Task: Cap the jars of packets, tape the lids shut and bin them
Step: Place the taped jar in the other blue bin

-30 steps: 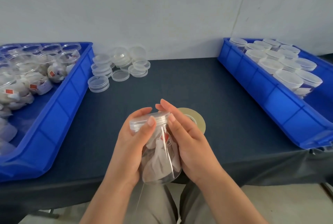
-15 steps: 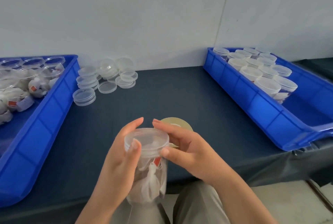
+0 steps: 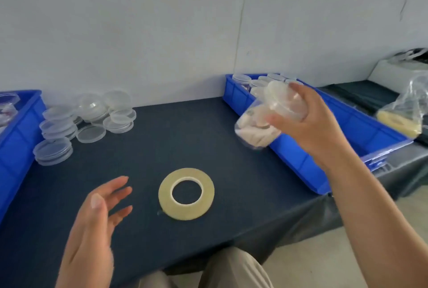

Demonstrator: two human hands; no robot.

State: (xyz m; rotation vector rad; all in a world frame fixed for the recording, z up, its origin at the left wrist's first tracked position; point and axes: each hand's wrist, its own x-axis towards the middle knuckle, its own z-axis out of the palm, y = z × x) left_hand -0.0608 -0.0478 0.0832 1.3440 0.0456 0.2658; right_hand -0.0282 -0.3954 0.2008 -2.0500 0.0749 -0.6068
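Right hand [image 3: 310, 123] grips the capped jar [image 3: 259, 130] above the blue bin [image 3: 289, 155]; left hand [image 3: 92, 229], off the jar now, hangs open.

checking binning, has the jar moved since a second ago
Yes: the jar went right, from beside the tape roll to the right blue bin, held by the right hand.

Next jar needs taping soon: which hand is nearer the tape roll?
Left. The left hand hovers open just left of the tape roll; the right hand is farther off, holding a jar at the right bin.
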